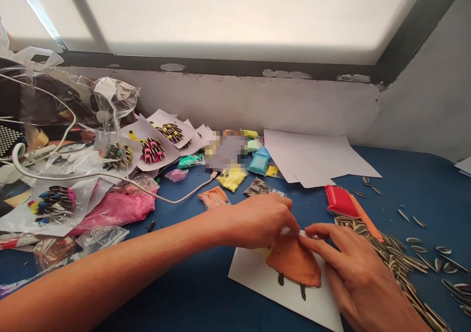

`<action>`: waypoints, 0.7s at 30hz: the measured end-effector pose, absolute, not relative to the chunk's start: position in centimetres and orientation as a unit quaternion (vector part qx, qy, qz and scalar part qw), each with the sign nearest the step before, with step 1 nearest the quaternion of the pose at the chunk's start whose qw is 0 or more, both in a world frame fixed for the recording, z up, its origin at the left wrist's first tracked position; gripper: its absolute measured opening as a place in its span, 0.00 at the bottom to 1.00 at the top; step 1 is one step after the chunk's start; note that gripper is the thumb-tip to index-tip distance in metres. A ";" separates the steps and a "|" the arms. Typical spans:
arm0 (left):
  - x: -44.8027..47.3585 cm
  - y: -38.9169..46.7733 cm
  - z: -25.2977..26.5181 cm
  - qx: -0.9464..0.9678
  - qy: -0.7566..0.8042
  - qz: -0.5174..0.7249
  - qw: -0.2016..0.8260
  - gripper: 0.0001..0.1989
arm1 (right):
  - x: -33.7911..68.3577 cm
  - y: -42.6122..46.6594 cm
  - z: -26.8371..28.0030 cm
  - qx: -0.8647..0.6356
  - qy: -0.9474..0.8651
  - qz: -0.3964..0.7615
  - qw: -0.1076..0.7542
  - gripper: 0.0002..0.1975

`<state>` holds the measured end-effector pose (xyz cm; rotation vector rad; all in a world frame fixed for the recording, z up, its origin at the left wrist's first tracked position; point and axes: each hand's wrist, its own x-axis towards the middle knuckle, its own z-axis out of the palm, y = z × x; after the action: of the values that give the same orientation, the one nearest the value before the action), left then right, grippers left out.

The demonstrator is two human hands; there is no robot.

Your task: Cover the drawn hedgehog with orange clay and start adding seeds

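A white sheet of paper (265,285) lies in front of me with a flat, dome-shaped piece of orange clay (294,261) on it. Two short dark legs show below the clay, and a yellow patch (264,253) peeks out at its left. My left hand (267,219) is closed in a pinch at the clay's top edge, its fingertips partly hidden. Meeting it there, my right hand (355,268) has thumb and forefinger drawn together. Something small and whitish (300,232) shows between the two hands' fingertips; what it is I cannot tell.
Striped sunflower seeds (399,263) lie heaped and scattered at right, beside a red packet (340,200). Blank sheets (312,153) and clay packets (232,177) lie farther back. Seed-spiked hedgehog pictures (152,150), plastic bags and a white cable (121,177) crowd the left.
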<state>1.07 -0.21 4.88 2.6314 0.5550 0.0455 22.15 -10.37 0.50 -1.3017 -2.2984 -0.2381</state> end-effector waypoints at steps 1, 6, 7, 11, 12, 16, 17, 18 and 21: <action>1.1 -0.2 4.9 0.953 0.203 0.015 0.223 0.23 | 22.1 -10.5 0.6 -0.478 -0.839 -0.091 0.243 0.16; 1.1 -0.2 5.1 0.950 0.213 0.006 0.228 0.26 | 21.5 -10.7 1.2 -0.491 -0.837 -0.094 0.224 0.15; 1.1 -0.2 5.1 0.949 0.213 0.004 0.233 0.27 | 21.3 -10.7 1.3 -0.494 -0.836 -0.091 0.221 0.14; 1.0 -0.1 5.0 0.950 0.204 0.000 0.236 0.25 | 21.0 -10.7 1.5 -0.490 -0.836 -0.095 0.227 0.14; 0.9 -0.1 5.0 0.951 0.203 -0.004 0.235 0.23 | 21.0 -10.7 1.6 -0.485 -0.838 -0.100 0.229 0.14; 0.9 -0.3 5.4 0.948 0.208 -0.011 0.241 0.20 | 21.1 -10.9 1.6 -0.481 -0.840 -0.120 0.221 0.15; 0.9 -0.3 5.6 0.948 0.209 -0.011 0.241 0.21 | 21.2 -10.9 1.6 -0.486 -0.838 -0.122 0.218 0.15; 0.9 -0.4 5.7 0.947 0.211 -0.012 0.242 0.21 | 21.2 -11.0 1.5 -0.489 -0.835 -0.126 0.217 0.16; 1.0 -0.5 5.9 0.945 0.216 -0.022 0.244 0.20 | 21.2 -11.1 1.2 -0.490 -0.833 -0.132 0.221 0.17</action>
<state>1.03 -0.48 5.92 2.5805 0.5908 -0.0601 21.23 -11.09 1.24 -1.3558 -2.3022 -0.3647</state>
